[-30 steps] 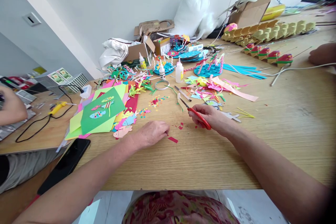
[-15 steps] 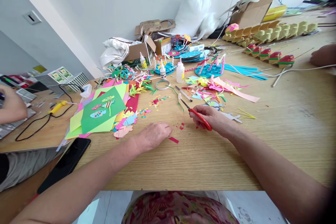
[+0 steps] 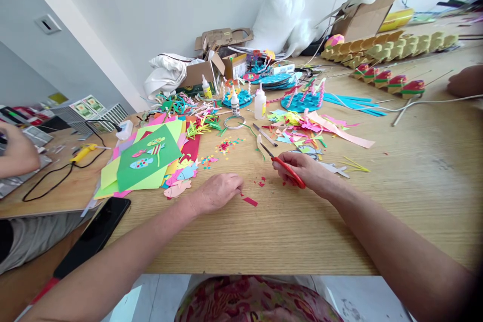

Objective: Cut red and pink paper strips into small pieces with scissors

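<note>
My right hand [image 3: 298,167] is closed round the handles of red-handled scissors [image 3: 289,171], whose dark blades point up and to the left, away from me. Low over the table, my left hand [image 3: 222,191] is pinched, with a small piece of red paper [image 3: 241,193] showing at its fingertips. Just right of those fingers lies a short red paper strip [image 3: 250,202]. Between the hands are several tiny red scraps [image 3: 261,181]. Grey paper fish [image 3: 332,168] lie partly behind my right hand. Pink and blue paper fish [image 3: 177,189] rest left of my left hand.
Coloured sheets [image 3: 124,173] with small decorated fish on top lie at left, near a black phone [image 3: 98,231]. Glue bottles [image 3: 260,103], confetti dots [image 3: 224,146] and paper strips [image 3: 320,128] are farther back. Another person's hand [image 3: 17,148] shows at far left.
My left hand has shifted slightly left, away from the red strip, and a bit of red now shows at its fingertips. My right hand and the scissors stay nearly still.
</note>
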Tool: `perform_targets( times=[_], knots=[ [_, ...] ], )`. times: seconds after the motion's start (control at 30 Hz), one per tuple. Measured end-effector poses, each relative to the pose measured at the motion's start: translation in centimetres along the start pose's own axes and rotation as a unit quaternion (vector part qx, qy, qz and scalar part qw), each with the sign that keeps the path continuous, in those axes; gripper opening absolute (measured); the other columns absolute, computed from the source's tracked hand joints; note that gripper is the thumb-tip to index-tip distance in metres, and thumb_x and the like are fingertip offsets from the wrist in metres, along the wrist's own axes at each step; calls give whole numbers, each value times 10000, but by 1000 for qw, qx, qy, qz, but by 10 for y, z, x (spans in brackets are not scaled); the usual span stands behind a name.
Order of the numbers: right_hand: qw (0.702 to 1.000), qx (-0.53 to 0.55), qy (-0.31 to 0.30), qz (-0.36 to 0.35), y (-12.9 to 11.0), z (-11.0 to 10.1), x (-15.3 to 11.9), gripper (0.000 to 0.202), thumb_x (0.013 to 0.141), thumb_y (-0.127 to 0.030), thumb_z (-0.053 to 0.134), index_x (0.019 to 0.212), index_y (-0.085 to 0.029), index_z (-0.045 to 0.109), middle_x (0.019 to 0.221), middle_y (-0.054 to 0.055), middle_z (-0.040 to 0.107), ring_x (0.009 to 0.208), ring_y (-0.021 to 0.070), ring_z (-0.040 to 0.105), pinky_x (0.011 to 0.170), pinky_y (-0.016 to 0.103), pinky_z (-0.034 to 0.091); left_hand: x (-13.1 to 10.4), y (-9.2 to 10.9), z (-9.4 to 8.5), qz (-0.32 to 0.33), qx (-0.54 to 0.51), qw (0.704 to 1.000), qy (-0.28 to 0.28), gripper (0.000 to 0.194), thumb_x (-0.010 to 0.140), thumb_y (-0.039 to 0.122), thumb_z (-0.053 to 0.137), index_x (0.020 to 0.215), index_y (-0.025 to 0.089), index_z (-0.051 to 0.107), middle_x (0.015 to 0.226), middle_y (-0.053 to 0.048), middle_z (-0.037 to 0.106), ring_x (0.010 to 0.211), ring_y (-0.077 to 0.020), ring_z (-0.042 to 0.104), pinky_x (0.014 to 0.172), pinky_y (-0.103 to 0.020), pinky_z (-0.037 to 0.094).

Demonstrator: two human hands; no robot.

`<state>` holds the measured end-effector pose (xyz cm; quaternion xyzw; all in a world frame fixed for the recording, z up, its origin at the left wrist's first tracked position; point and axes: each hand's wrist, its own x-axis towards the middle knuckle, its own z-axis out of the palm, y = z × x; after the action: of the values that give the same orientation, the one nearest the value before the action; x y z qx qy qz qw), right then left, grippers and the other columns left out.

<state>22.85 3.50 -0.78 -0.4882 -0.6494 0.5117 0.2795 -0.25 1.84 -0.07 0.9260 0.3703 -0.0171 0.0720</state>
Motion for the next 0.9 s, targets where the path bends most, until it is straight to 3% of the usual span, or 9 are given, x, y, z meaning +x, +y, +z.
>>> perform_targets(
  times=[0.13, 0.27, 0.47, 0.67, 0.9],
  knots=[
    [1000, -17, 2, 0, 1, 0, 0, 244, 718, -430, 507, 680, -189, 502, 548, -30, 509, 474, 99, 462, 427, 207, 329, 6, -15, -15, -28, -1, 999, 20, 130, 801, 155, 420, 758, 166, 542, 761, -11, 584, 722, -126, 530, 629, -215, 384],
    [1000, -14, -7, 6, 2, 0, 1, 245, 726, -429, 497, 683, -189, 489, 548, -30, 504, 483, 100, 469, 429, 204, 337, 26, -49, -32, -120, 14, 991, 63, 140, 781, 147, 428, 779, 168, 566, 813, -14, 605, 742, -125, 542, 643, -210, 384],
    [999, -37, 1, 10, -7, -2, -1, 269, 742, -430, 479, 640, -182, 458, 534, -34, 491, 471, 90, 461, 417, 197, 320, 57, -94, -27, -165, 45, 982, 79, 158, 744, 126, 441, 741, 145, 597, 742, -47, 622, 714, -152, 560, 641, -232, 387],
    [1000, -4, -3, 25, -13, -1, -3, 270, 725, -441, 494, 649, -185, 455, 522, -39, 480, 476, 98, 469, 435, 209, 334, 68, -105, -17, -179, 50, 980, 70, 172, 746, 147, 443, 746, 138, 615, 732, -65, 623, 696, -158, 565, 636, -241, 394],
    [1000, -18, 1, 26, -11, -1, -2, 273, 724, -435, 499, 635, -182, 448, 531, -38, 483, 481, 99, 473, 443, 214, 339, 67, -106, -24, -167, 45, 982, 73, 174, 743, 143, 442, 774, 158, 613, 740, -34, 623, 718, -137, 556, 661, -224, 394]
  ],
)
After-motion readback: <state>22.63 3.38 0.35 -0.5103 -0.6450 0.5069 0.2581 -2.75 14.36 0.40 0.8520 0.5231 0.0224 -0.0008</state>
